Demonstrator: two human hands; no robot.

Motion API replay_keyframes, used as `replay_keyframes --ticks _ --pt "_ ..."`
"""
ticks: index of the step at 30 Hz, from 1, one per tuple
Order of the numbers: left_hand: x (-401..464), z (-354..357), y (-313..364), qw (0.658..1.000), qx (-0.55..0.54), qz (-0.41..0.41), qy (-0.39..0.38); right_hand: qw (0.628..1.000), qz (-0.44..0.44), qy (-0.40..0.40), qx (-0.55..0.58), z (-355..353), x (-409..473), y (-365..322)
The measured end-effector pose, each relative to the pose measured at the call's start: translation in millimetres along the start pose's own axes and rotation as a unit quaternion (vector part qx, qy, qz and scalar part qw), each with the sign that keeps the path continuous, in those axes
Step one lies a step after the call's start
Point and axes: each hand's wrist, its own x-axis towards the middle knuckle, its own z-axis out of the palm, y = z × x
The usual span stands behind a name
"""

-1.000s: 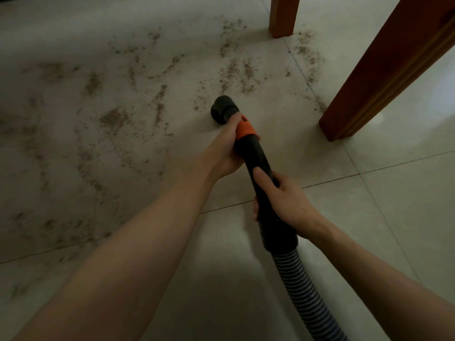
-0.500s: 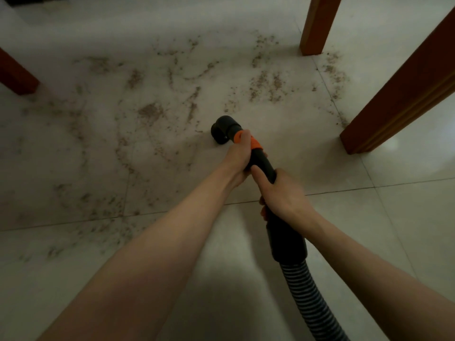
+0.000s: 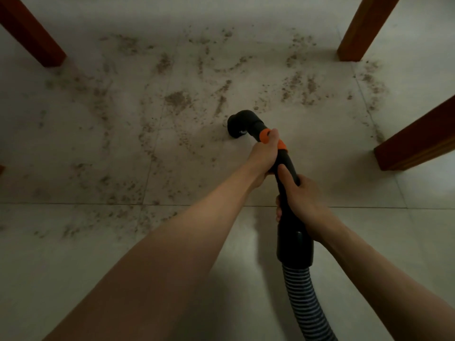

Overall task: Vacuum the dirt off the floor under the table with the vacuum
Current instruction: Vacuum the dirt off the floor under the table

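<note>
A black vacuum wand (image 3: 285, 168) with an orange collar ends in a bent black nozzle (image 3: 240, 124) that rests on the pale tiled floor. My left hand (image 3: 264, 156) grips the wand just behind the orange collar. My right hand (image 3: 301, 203) grips it lower down, above the ribbed grey hose (image 3: 305, 303) that runs off the bottom edge. Brown dirt (image 3: 177, 99) lies scattered in patches and streaks over the tiles ahead and to the left of the nozzle, with more dirt (image 3: 300, 87) to its right.
Reddish wooden table legs stand around the dirty patch: one at the far left (image 3: 32, 35), one at the far right (image 3: 362, 28), and a near right one (image 3: 416, 141). The tiles close to me at the bottom right carry no visible dirt.
The view has tilted up and back, bringing the far left table leg and more of the dirty floor into sight. The nozzle has shifted slightly left into the dirt, with both hands holding as before.
</note>
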Motion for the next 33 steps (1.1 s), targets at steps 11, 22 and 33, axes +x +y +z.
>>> replay_keyframes --ticks 11,22,33 --pt "3.6 -12.9 -2.1 0.999 -0.022 -0.011 0.024 0.996 -0.031 0.004 -0.087 8.8 8.4 2.7" --pt "-24.3 -2.8 -19.3 0.998 -0.056 -0.018 0.038 0.996 0.006 -0.045 -0.075 -11.4 -15.5 12.2" --pt "-55.3 9.7 -43.2 0.991 -0.081 -0.053 0.097 0.99 0.016 -0.096 -0.1 -30.6 -39.3 21.4"
